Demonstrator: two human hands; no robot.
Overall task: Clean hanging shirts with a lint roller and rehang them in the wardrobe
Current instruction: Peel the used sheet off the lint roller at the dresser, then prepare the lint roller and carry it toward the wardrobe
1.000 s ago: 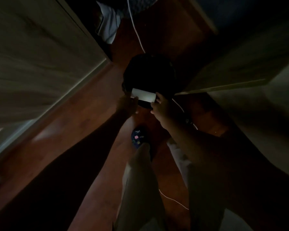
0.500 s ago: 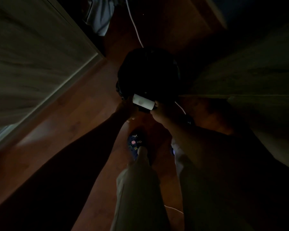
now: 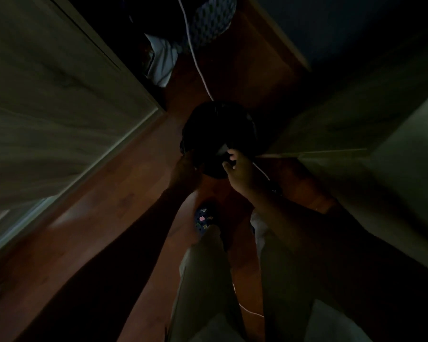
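Since half a second ago the lint roller (image 3: 221, 151) has shrunk from a broad white bar held between both hands to a thin, tilted grey sliver, and the left hand has come off its end.

Fingers (image 3: 231, 154) of the right hand (image 3: 240, 172) are curled, with forefinger and thumb pinching at the sliver's right end; the rest of the roller is lost in the dark. The left hand (image 3: 184, 169) is at the near-left rim of the round black object (image 3: 215, 124), and its fingers are too dark to tell whether they are spread or gripping. The roller sits over that object's near side.

A white cord (image 3: 195, 62) runs from the far edge of the wooden floor (image 3: 109, 206) toward the black object. Below the hands are a dark slipper (image 3: 204, 219), its small coloured motifs too small to read, and pale trousers (image 3: 203, 280). A wardrobe door (image 3: 59, 95) fills the left side, with a pale garment (image 3: 162, 62) and patterned cloth (image 3: 213, 18) beyond it.
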